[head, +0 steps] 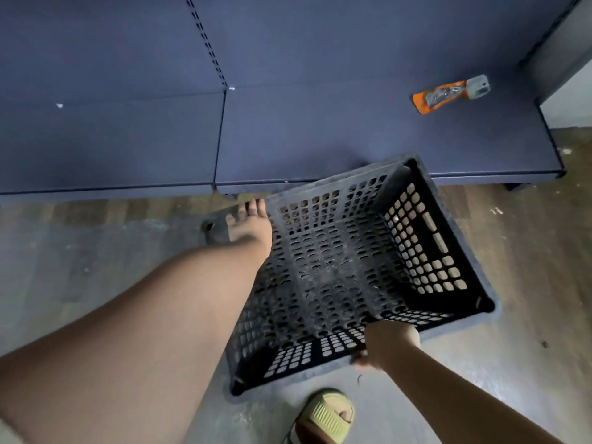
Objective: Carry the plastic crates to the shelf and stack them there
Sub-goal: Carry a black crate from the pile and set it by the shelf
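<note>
Black perforated crate point(336, 267); navy shelf point(320, 129); orange-grey packet point(448, 94); yellow ribbed sandal point(330, 415).

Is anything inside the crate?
No, the crate shows only its bare perforated floor and walls.

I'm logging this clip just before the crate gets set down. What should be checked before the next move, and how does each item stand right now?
1. The left hand grips the crate at its far left rim: ok.
2. The right hand grips the near rim: ok.
3. Crate has nothing inside: ok.
4. Crate squared to the front edge of the shelf: not ok, it is turned at an angle.
5. The orange packet is out of the landing spot: ok, it lies well off to the right.
6. Another crate on the shelf to stack onto: cannot tell, none in view.
</note>
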